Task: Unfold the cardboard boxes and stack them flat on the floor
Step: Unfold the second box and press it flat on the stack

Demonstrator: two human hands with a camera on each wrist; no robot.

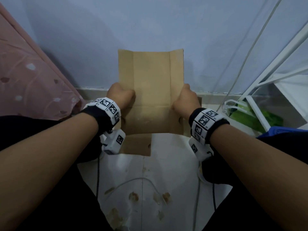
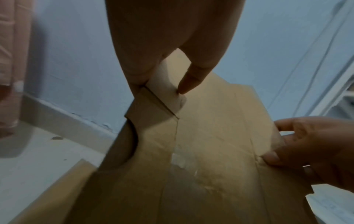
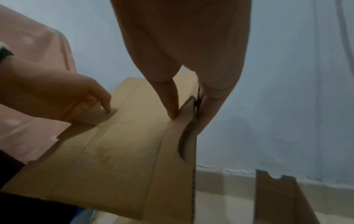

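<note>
In the head view, the person holds a brown cardboard box [image 1: 150, 90], opened out into a creased sheet, up in front of the pale blue wall [image 1: 150, 27]. The left hand [image 1: 120, 95] grips its left edge and the right hand [image 1: 185, 100] grips its right edge, fingers of both curled behind the sheet. Narrow side flaps run along each long edge. Below it, another cardboard piece [image 1: 135, 145] lies flat on the white floor [image 1: 166, 172]. A pink patterned cloth [image 1: 30, 77] hangs at the left, a white metal rack [image 1: 273, 84] stands at the right with something green [image 1: 250, 117] beneath it, and a thin cable [image 1: 138, 180] loops over the floor.

In the left wrist view, the left hand pinches the folded side flap [image 2: 157, 104] of the cardboard box, the thumb [image 2: 189, 84] pressing on its inner face. The right hand, at the far edge, clasps the sheet with its thumb on top. A whitish scuff marks the middle of the panel.

In the right wrist view, the right hand's thumb [image 3: 170, 103] presses on the crease by the right flap while the other fingers wrap behind the edge. The left hand pins the opposite flap with its thumb. A separate cardboard piece with a notched top edge [image 3: 277, 197] stands at the lower right, near the skirting.
</note>
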